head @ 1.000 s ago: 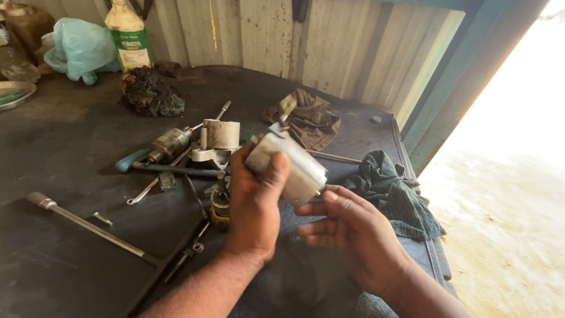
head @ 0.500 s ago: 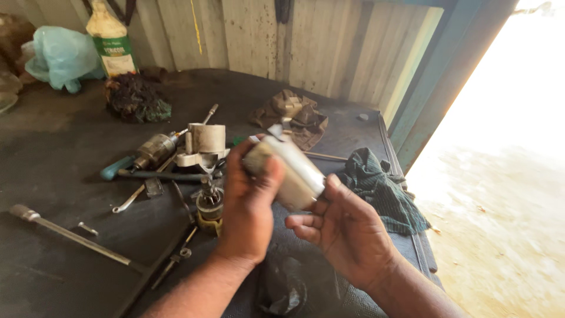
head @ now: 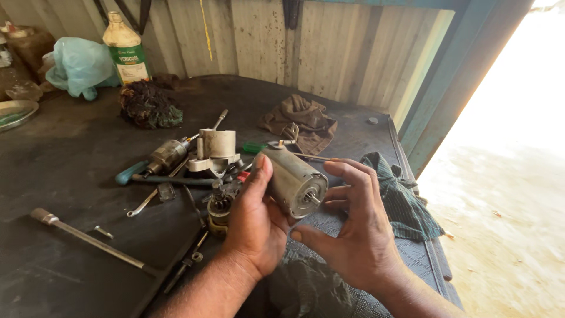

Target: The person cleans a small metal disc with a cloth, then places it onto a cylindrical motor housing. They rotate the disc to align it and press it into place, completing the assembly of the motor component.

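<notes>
A dark workbench (head: 70,159) carried the clutter: a long metal rod (head: 88,240) near the front, a teal-handled screwdriver (head: 130,172) and a small grey housing (head: 216,148) in the middle. Further back lay a brown rag (head: 301,121), a dark wad of fibre (head: 148,106), a plastic bottle (head: 125,50) and a pale blue bag (head: 76,66), and a green checked cloth (head: 403,200) draped the right edge.

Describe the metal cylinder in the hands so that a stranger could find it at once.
Start at the dark workbench. Above its near right part, the left hand grips a silvery motor housing, right hand beside it. Unlike the parts lying nearby, it is lifted, with a short shaft at its end.
</notes>
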